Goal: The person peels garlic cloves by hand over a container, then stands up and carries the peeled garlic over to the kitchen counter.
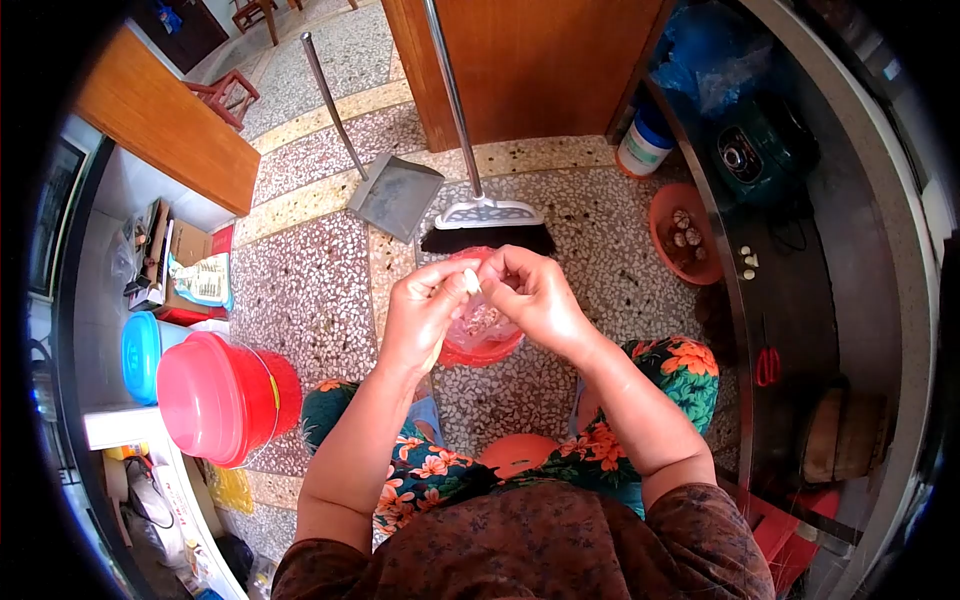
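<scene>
- Left hand (pixel 425 312): thumb and index finger closed in a pinch on 1 pale clove (pixel 471 281); remaining fingers curled.
- Right hand (pixel 545 300): thumb and index finger brought together just beside the clove; contact cannot be confirmed.
- Clove position: between the 2 hands, above the red container (pixel 484 357).
- Red container: bag-lined, light scraps inside; the hands obstruct part of its opening.
- Far side: broom (pixel 490 240) directly beyond the container, dustpan (pixel 398 195) to its left.
- Right side: orange basin (pixel 660 225) with garlic bulbs (pixel 688 237); small pale pieces (pixel 749 261) and red-handled scissors (pixel 767 366) on the dark shelf (pixel 790 300).
- Left side: lidded red bucket (pixel 205 395), near; blue-lidded tub (pixel 140 357) beside it.
</scene>
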Demonstrator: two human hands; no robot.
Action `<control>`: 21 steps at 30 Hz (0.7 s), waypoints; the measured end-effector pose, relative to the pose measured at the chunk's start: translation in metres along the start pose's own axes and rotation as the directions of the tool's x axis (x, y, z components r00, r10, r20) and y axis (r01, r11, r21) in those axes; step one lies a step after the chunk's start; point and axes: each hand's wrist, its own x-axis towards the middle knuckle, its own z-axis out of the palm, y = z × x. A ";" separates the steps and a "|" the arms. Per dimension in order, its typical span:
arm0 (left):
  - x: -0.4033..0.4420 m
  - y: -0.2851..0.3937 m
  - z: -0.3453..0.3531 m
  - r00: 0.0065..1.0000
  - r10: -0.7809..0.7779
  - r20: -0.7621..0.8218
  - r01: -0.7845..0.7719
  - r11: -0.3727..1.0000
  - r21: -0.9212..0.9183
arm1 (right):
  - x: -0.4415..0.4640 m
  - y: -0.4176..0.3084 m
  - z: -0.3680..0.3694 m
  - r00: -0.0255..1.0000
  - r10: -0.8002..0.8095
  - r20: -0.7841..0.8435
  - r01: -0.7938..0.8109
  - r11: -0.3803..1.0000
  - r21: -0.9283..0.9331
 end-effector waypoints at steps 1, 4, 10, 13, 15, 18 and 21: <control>0.001 0.000 -0.001 1.000 -0.009 0.016 0.010 0.998 -0.070 | 0.001 0.000 -0.001 0.999 0.050 0.021 -0.052 0.996 0.077; 0.002 0.000 -0.001 0.999 -0.025 0.034 0.030 0.987 -0.159 | 0.000 -0.007 -0.002 0.996 0.070 0.050 -0.075 0.993 0.095; 0.001 0.001 0.001 0.999 -0.020 -0.037 0.020 1.000 -0.003 | -0.002 -0.002 0.004 0.999 -0.034 -0.015 0.030 0.979 -0.201; 0.000 0.004 0.004 0.999 0.022 -0.033 -0.016 0.985 0.170 | 0.001 0.006 0.002 0.989 -0.144 -0.021 0.136 0.964 -0.230; -0.001 0.004 0.004 0.999 0.048 -0.022 -0.042 0.973 0.228 | 0.001 0.007 0.002 0.996 -0.086 -0.035 0.081 0.990 -0.118; 0.000 0.001 0.000 1.000 0.009 0.013 -0.010 0.992 0.126 | 0.001 0.004 0.000 0.998 0.028 -0.058 -0.026 0.999 0.034; -0.001 0.006 0.002 0.999 -0.023 0.047 0.020 0.997 0.072 | 0.000 -0.001 -0.001 0.994 0.091 -0.052 -0.086 0.992 0.096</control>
